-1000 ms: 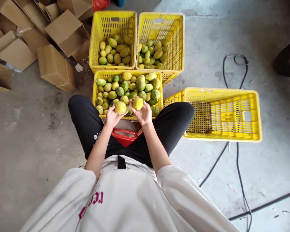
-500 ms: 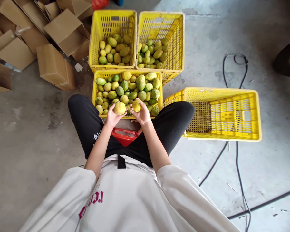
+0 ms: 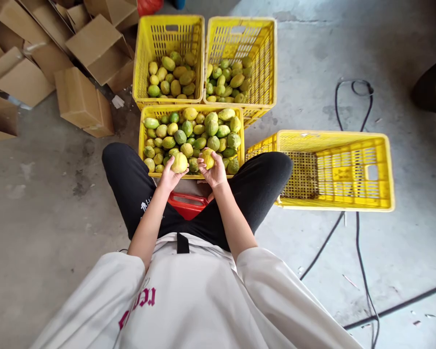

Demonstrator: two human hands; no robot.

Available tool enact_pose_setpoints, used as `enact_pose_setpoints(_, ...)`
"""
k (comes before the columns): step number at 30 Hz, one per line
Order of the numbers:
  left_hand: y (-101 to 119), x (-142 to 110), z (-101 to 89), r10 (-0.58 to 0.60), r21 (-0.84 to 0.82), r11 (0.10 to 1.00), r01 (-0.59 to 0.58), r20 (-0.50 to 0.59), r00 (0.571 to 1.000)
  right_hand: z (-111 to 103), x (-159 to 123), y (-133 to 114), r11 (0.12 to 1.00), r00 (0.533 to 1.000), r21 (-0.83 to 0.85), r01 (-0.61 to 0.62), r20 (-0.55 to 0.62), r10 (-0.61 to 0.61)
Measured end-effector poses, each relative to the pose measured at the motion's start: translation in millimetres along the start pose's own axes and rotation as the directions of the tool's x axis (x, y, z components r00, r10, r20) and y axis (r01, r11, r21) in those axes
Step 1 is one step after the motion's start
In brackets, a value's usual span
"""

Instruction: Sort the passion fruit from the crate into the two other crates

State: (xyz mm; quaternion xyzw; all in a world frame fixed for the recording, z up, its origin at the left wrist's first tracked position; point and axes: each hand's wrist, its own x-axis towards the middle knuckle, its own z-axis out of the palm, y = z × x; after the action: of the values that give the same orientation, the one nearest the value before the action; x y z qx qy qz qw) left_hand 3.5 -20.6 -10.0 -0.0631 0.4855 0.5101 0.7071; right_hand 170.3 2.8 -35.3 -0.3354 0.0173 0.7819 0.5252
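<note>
In the head view, the left hand [image 3: 168, 177] grasps a round, pale yellow fruit [image 3: 179, 163], its fingers curled around the lower and outer sides so that the upper face stays exposed. The right hand [image 3: 218, 174] grasps a second fruit [image 3: 208, 158], a deeper yellow one, with fingers wrapped over its top and side. The two held fruits are side by side with a small gap between them, above the near edge of the front crate [image 3: 242, 140], a yellow one filled with loose fruit [image 3: 198, 130] in mixed greens and yellows. Beyond it, two more yellow crates stand next to each other: the back left crate [image 3: 141, 63] and the back right crate [image 3: 265, 63], each with a layer of similar fruit at the bottom. To the right, beside the person's knee, is a side crate [image 3: 349, 138], also yellow, its dark grid bottom visible. The person sits with black trousers [image 3: 267, 182] spread to either side of the front crate, and a red plastic piece [image 3: 187, 209] shows between the thighs. Brown cardboard boxes [image 3: 78, 99] are heaped at the upper left on the concrete floor [image 3: 58, 218]; a black cable [image 3: 361, 264] runs along the right, and part of a wheel [image 3: 430, 89] enters at the right edge.
</note>
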Motion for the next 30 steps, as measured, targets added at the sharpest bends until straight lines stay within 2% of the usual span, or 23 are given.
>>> enact_pose_setpoints(6, 1.4, -1.4, 0.5, -0.009, -0.007, 1.0, 0.009, 0.027, 1.0, 0.5, 2.0, 2.5, 1.0, 1.0, -0.021, 0.02, -0.005, -0.02)
enact_pose_setpoints(15, 2.6, -5.2, 3.7, 0.011, -0.135, 0.991, 0.0, 0.079, 0.997, -0.7, 0.3, -1.2, 0.996, 0.996, 0.059, 0.067, 0.05, -0.07)
enact_pose_setpoints(22, -1.2, 0.2, 1.3, 0.01, -0.083, 0.997, -0.01, -0.003, 1.0, -4.0, 4.6, 4.2, 1.0, 1.0, 0.02, 0.01, -0.018, -0.01)
enact_pose_setpoints(30, 0.9, -1.7, 2.5, -0.015, -0.004, 1.0, 0.015, 0.027, 1.0, -2.9, 4.2, 3.2, 1.0, 1.0, 0.017, 0.011, 0.01, -0.011)
